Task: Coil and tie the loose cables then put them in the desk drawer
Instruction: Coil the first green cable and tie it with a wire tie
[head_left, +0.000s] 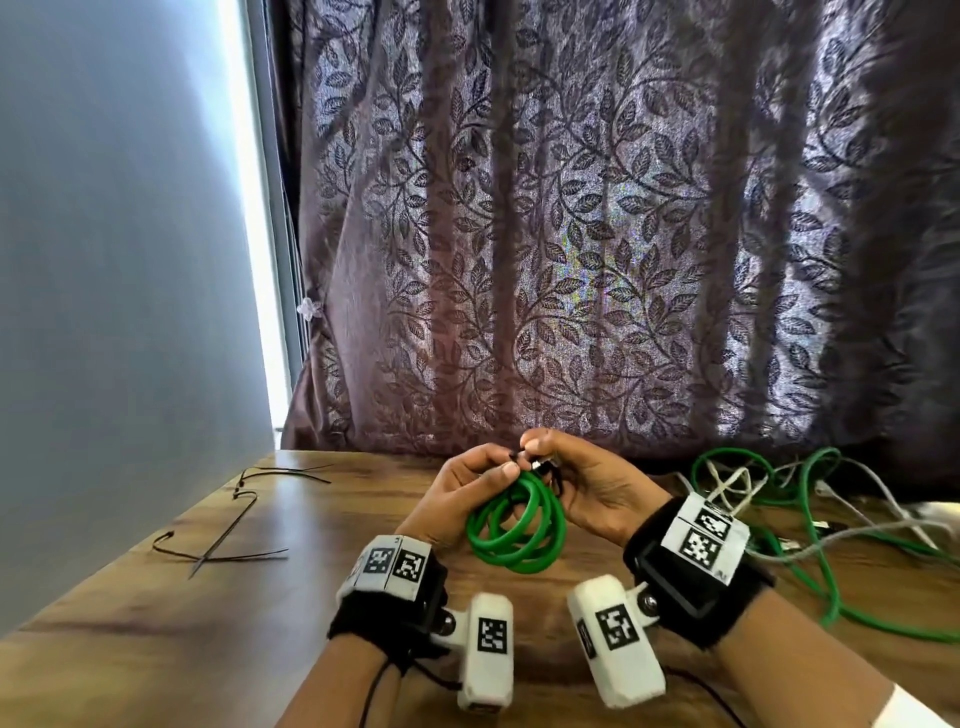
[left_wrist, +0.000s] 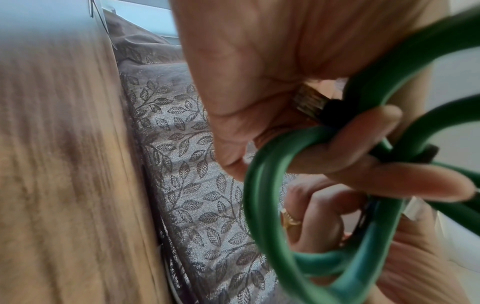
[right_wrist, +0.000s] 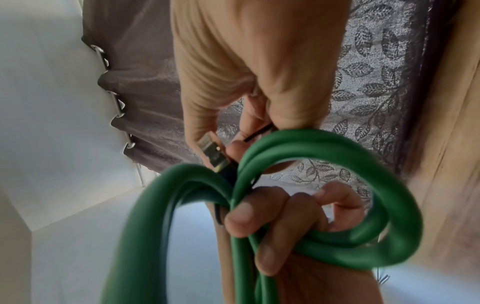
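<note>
Both hands hold a coil of thick green cable (head_left: 511, 561) above the wooden desk (head_left: 156, 623). My left hand (head_left: 496, 465) grips the gathered loops near their top, its fingers curled round the strands (left_wrist: 262, 205). My right hand (head_left: 530, 448) pinches a thin black cable tie (right_wrist: 259, 131) right above the coil (right_wrist: 397, 205). The cable's metal plug (right_wrist: 211, 153) sticks out beside my right thumb, and it shows under my left palm in the left wrist view (left_wrist: 309, 101). How far the tie goes round the loops is hidden by the fingers.
Several loose black cable ties (head_left: 228, 525) lie on the desk to the left. A tangle of green and white cables (head_left: 808, 493) sprawls at the right, against a leaf-patterned curtain (head_left: 571, 260). A pale wall (head_left: 104, 260) borders the desk's left edge.
</note>
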